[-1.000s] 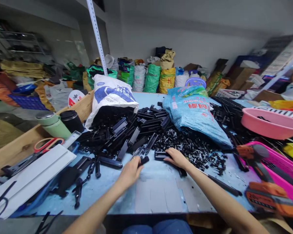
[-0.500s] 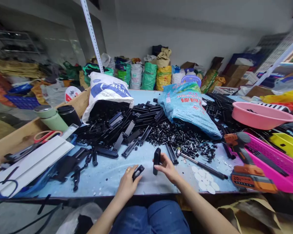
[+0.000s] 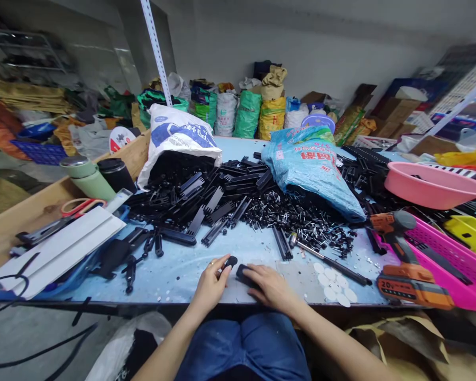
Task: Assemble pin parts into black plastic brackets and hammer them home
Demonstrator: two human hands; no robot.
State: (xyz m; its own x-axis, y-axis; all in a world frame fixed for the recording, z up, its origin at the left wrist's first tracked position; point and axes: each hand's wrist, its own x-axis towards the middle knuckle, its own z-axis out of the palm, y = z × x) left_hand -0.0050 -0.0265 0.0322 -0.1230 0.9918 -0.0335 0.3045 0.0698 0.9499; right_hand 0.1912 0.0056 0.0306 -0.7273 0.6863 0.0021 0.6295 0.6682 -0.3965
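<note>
My left hand [image 3: 211, 286] is closed on a small black part [image 3: 230, 262] with a rounded end, just above the blue table near its front edge. Close beside it, my right hand [image 3: 270, 286] has its fingers over a black block [image 3: 244, 274] that lies low at the tabletop. Beyond both hands spreads a pile of small black pieces with metal pins [image 3: 285, 214]. Long black slotted parts [image 3: 206, 211] are heaped to its left. A hammer [image 3: 329, 262] lies right of my right hand, beside white discs [image 3: 333, 283].
An orange cordless drill [image 3: 414, 286] and a pink basket [image 3: 448, 264] stand at the right, with a pink basin [image 3: 436, 185] behind. A blue sack [image 3: 313, 164] and a white sack [image 3: 182, 129] lie across the back. White panels [image 3: 63, 248] rest at the left.
The upright black block in my right hand has been lowered and tilted down to the table, and my right palm has turned downward. My left hand has raised its part slightly. The view has shifted a little.
</note>
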